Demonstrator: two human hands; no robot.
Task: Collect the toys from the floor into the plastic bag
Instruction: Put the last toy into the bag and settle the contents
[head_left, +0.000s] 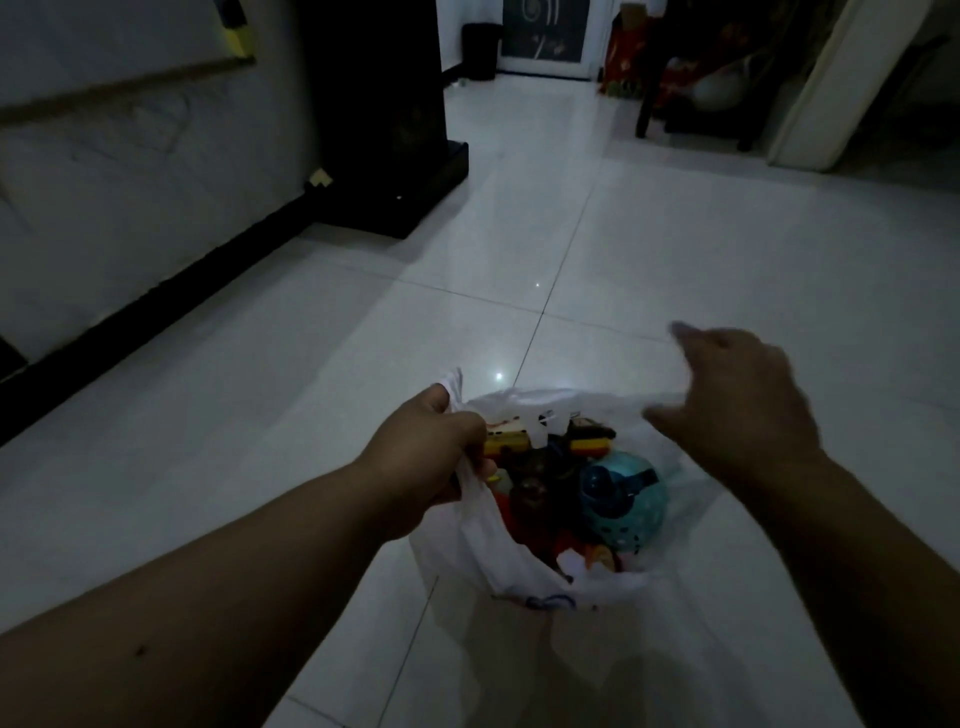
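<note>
Forearms, two, bare, entering from 7 and 4 o'clock and converging on the lower centre of view.

Plastic bag (483, 551), white, thin, standing on the tiled floor (675, 260) at roughly 6 o'clock, mouth open upward. Printed mark near lower front, illegible.

Toys (566, 488), mixed, heaped inside the bag: teal perforated ball (618, 499) at 3 o'clock of the heap, yellow block (506, 440) at 11 o'clock, red and dark pieces between, too dim to name singly.

Left hand (431, 457), fingers clenched around the bag's left handle, bunched plastic protruding above the fist at 12 o'clock.

Right hand (737, 400), blurred, fingers spread and partly curled over the bag's right rim; contact with the plastic likely, firm grasp not confirmed. Wisp of film near the fingertips, cannot tell whether pinched.

Floor beyond, 10 through 2 o'clock: pale glossy tiles, no loose toys seen on the visible stretch.

Dark pedestal (395, 130) at 11 o'clock against the wall; black bin (480, 52) at 12 o'clock beside a glazed door; red-draped furniture (675, 73) at 1 o'clock.

Step judged: collection apparently near complete, bag mouth being gathered. Next move calls for securing the right handle, drawing both handles together, and checking dim corners for strays before lifting.
</note>
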